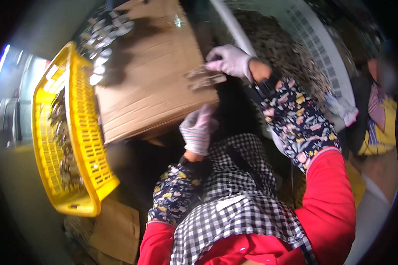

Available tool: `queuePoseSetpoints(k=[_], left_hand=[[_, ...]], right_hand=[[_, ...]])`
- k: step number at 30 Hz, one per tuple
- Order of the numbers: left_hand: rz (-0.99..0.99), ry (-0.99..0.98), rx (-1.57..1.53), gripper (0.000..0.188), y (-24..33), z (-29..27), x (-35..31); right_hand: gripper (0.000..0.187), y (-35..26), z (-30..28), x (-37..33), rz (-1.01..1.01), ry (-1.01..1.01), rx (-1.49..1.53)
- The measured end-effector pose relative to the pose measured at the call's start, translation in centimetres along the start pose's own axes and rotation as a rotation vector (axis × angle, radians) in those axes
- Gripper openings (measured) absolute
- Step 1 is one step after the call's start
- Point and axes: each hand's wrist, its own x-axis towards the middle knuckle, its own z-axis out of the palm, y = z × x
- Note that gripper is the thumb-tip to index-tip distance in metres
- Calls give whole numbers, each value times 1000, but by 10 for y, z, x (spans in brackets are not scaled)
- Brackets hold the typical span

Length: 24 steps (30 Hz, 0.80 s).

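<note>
My right hand [232,61], in a pale glove with a pink thumb, is at the right edge of a cardboard-topped surface [150,66]. Its fingers are closed at several small grey metal pieces [204,79], which look blurred and overhang the edge; their exact shape is unclear. Below it, my left hand [197,132], in a striped glove, is at the near edge of the cardboard. Motion smears its curled fingers, and I cannot see anything in them. At the far left of the cardboard stand several shiny metal parts [104,37] in a cluster.
Left of the cardboard, a yellow plastic basket [97,163] holds metal parts. On the right, a big white bin [336,66] contains a heap of small grey pieces [278,44]. A pale glove [340,108] lies at the bin's near rim. Flat cardboard [117,229] lies at lower left.
</note>
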Motion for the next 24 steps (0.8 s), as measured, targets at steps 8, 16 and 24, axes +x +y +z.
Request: queuePoseSetpoints(k=[8,16,24], left_hand=[[49,-2,63,39,0,-1,0],[52,15,58,29,-2,-1,0],[104,5,201,38,-3,-8,4]], right_hand=[[30,90,-122,-87,529,-21,70],[42,149,-29,-125,624,-430,-389],[40,121,39,-134,495,-499,-421]])
